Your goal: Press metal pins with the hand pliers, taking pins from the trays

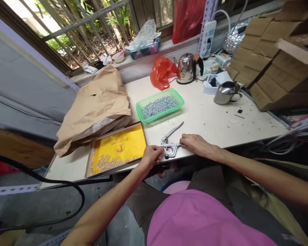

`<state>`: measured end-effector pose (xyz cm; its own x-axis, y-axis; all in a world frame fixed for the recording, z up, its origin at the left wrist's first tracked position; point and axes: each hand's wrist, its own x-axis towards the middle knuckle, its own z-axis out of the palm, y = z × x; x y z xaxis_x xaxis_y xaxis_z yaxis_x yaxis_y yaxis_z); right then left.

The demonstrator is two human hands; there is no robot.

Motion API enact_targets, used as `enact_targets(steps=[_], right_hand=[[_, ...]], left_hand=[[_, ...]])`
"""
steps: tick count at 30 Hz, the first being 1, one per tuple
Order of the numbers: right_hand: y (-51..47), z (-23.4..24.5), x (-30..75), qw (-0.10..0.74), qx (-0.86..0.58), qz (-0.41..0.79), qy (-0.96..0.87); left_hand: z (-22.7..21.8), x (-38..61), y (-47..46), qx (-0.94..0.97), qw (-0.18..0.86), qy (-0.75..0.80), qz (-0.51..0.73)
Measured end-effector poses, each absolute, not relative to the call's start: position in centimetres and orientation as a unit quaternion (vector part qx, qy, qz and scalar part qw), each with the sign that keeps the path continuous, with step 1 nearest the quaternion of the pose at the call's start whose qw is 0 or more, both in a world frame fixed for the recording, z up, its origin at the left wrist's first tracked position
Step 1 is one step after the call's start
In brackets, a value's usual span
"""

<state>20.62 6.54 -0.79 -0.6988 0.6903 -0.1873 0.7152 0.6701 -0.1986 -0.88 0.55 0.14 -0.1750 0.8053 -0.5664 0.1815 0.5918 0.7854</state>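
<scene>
A pair of grey metal snap-fastener pliers [171, 146] lies near the table's front edge, its spring showing and its two handles spread apart. My right hand [196, 145] is closed on the end of the lower handle. At the jaws, my left hand [152, 153] has its fingers pinched together; what they hold, if anything, is too small to make out. To the left sits a shallow tray [144, 131] with a yellow lining and several small slender pieces [109, 163] along its front. Behind the pliers stands a green plastic basket [149, 119] filled with small silvery metal parts [160, 106].
Crumpled brown paper [97, 106] covers the table's left side. At the back are a red plastic bag [162, 72] and an electric kettle [186, 70]. A metal pot [226, 94] stands at right, near stacked cardboard [279, 61]. A black cable [66, 182] loops at lower left.
</scene>
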Motion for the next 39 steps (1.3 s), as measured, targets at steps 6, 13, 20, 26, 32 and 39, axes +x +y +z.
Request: enact_targets(steps=[6, 13, 20, 26, 32, 39], right_hand=[[6.6, -1.7, 21.0, 0.014, 0.383, -0.133, 0.914], [6.5, -1.5, 20.9, 0.001, 0.387, -0.134, 0.912], [6.3, -1.5, 21.0, -0.006, 0.388, -0.134, 0.912], [6.2, -2.0, 21.2, -0.031, 0.386, -0.138, 0.912], [6.4, -2.6, 21.0, -0.027, 0.381, -0.130, 0.915], [6.6, -0.9, 21.2, 0.004, 0.377, -0.151, 0.914]], left_hand=[[-0.4, -0.2, 1.2, 0.327, 0.579, 0.706, 0.242], [-0.7, -0.1, 1.1, 0.304, 0.582, 0.721, 0.221], [-0.2, -0.4, 2.1, 0.331, 0.599, 0.716, 0.141], [-0.4, -0.5, 2.2, 0.346, 0.575, 0.727, 0.143], [0.1, -0.5, 2.4, 0.341, 0.603, 0.715, 0.095], [0.1, -0.6, 2.6, 0.341, 0.607, 0.713, 0.087]])
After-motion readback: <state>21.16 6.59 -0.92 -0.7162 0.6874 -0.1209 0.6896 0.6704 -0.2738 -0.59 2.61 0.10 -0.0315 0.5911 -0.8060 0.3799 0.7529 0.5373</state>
